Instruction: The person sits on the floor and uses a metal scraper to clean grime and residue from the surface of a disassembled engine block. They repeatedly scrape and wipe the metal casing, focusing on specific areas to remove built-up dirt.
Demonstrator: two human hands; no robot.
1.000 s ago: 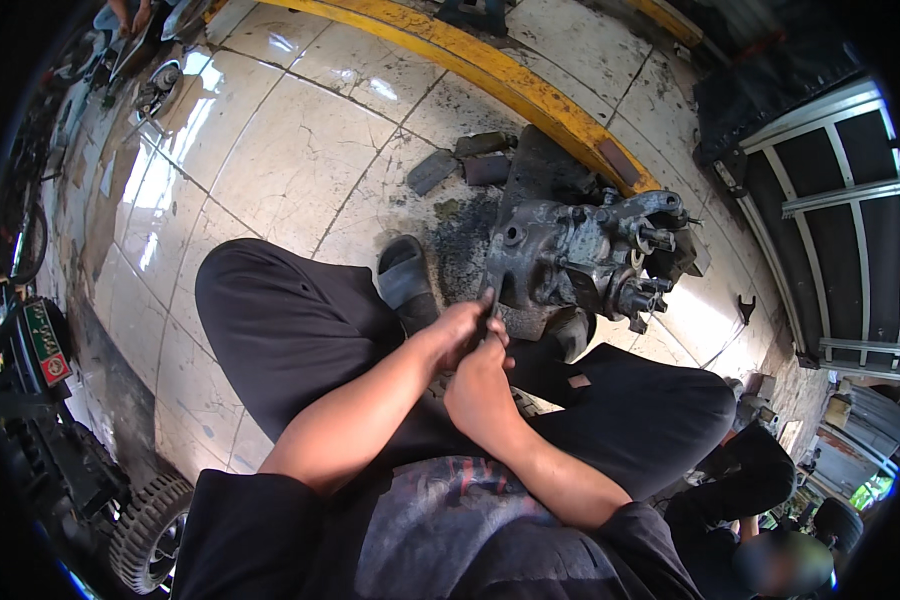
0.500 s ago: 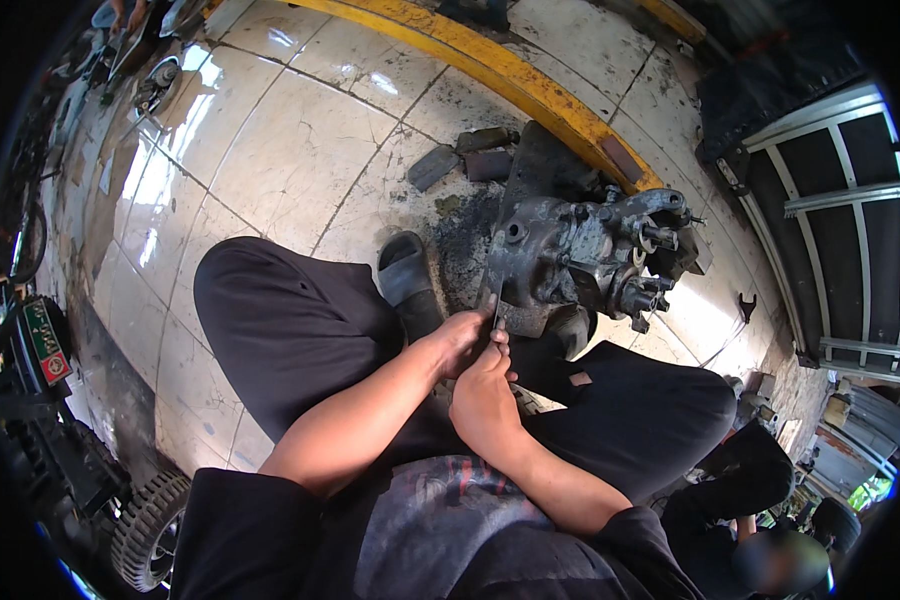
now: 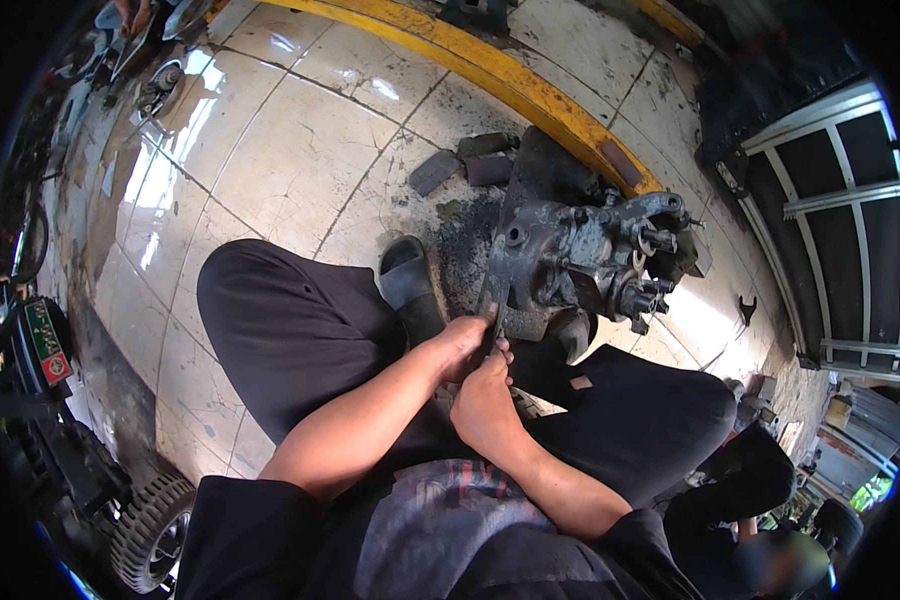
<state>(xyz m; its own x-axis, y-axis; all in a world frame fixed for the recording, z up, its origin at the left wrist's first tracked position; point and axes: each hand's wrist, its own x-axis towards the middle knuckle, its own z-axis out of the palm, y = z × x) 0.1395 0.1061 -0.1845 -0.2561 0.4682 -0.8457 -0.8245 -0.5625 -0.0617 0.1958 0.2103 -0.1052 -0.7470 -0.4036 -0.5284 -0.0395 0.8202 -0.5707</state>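
My left hand (image 3: 463, 343) is closed at the near left edge of a heavy, greasy metal casting (image 3: 560, 250). Pinched in its fingers is a thin, dark flat piece (image 3: 492, 294) whose exact kind I cannot make out. Just below, my right hand (image 3: 484, 398) is also closed, its fingertips on the lower end of that piece. The casting has a round boss on its left and stubby shafts sticking out to the right. It lies on the floor in front of me, between my knees. A small brown square (image 3: 581, 382) rests on my right thigh.
Several dark pads (image 3: 434, 173) lie beyond my sandalled left foot (image 3: 406, 275). A yellow beam (image 3: 490, 60) crosses the floor at the back. A forked metal part (image 3: 747, 310) is at right, near a metal-framed panel (image 3: 835, 215). Another person (image 3: 750, 480) is at lower right; a tyre (image 3: 150, 530) stands at lower left.
The flat piece has tilted slightly and more of its dark face shows above my left fingers. Both hands stay in almost the same place; the casting looks unmoved.
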